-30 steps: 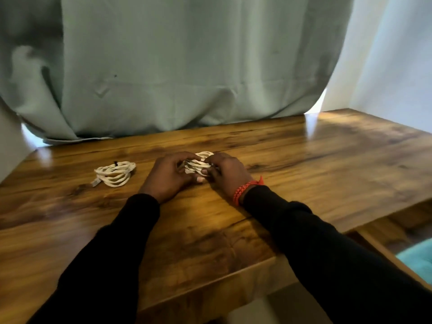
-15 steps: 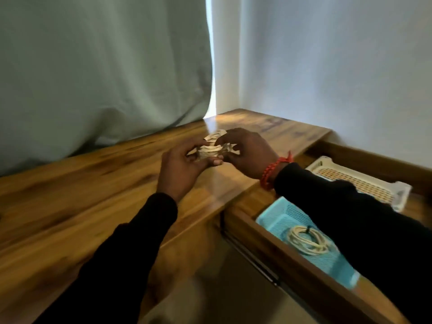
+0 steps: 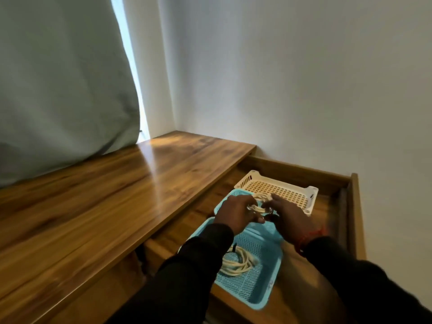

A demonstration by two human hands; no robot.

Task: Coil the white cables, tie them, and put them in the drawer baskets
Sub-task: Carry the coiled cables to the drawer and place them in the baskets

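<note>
While both grip, coiled cable (image 3: 258,208) sits between left hand (image 3: 236,213) and right hand (image 3: 288,215).

Two hands are in view, the left hand (image 3: 236,213) and the right hand (image 3: 288,218); two coiled white cables show, one coil (image 3: 258,203) held between the hands and one tied coil (image 3: 237,263) lying in a basket; three baskets sit in one open drawer (image 3: 350,206), two blue, the near blue basket (image 3: 268,286) and the far blue basket (image 3: 221,205), and one white basket (image 3: 292,195); one wooden tabletop (image 3: 105,195); one grey-green curtain (image 3: 58,78).
</note>
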